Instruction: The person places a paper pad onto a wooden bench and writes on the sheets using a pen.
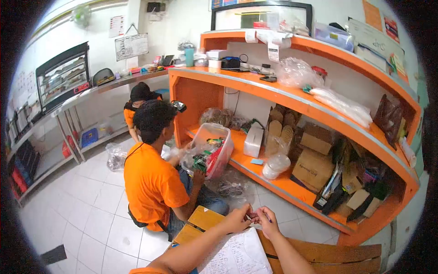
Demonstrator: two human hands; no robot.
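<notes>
My left hand [238, 219] and my right hand [268, 221] meet above the top edge of a handwritten sheet [239, 255]. A pen [268, 217] shows at my right hand, its fingers closed around it. The fingers of my left hand are bent and pressed together beside it; whatever they hold is too small to make out. The sheet lies on a slatted wooden bench [315, 252], partly under my left forearm.
A person in an orange shirt [153, 176] sits on the floor at the left, at a clear plastic bin [223, 153]. Another person [129, 114] is behind. Orange shelving [292, 185] with boxes stands ahead; a metal table [64, 106] runs along the left.
</notes>
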